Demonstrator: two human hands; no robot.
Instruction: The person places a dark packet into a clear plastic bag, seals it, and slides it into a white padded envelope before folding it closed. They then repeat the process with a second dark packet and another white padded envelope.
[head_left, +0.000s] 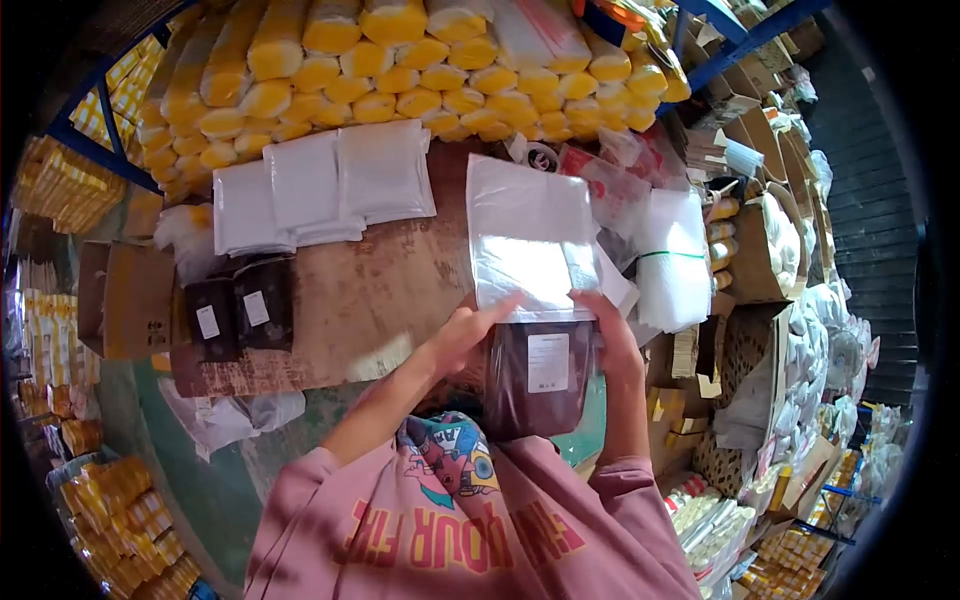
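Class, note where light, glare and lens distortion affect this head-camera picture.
Head view: sunlight glares white off the clear bag above the dark packet; the fisheye lens bends the blue shelf rails and blackens the corners.

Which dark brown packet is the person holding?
The dark brown packet with the white label between the left hand and right hand, its top under a clear plastic bag. The other two packets lie untouched.

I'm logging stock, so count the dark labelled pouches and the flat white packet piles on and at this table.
Dark pouches: 3, two at the table's left edge, one between the left hand and right hand
White packet piles: 3, along the table's far side
Total: 6
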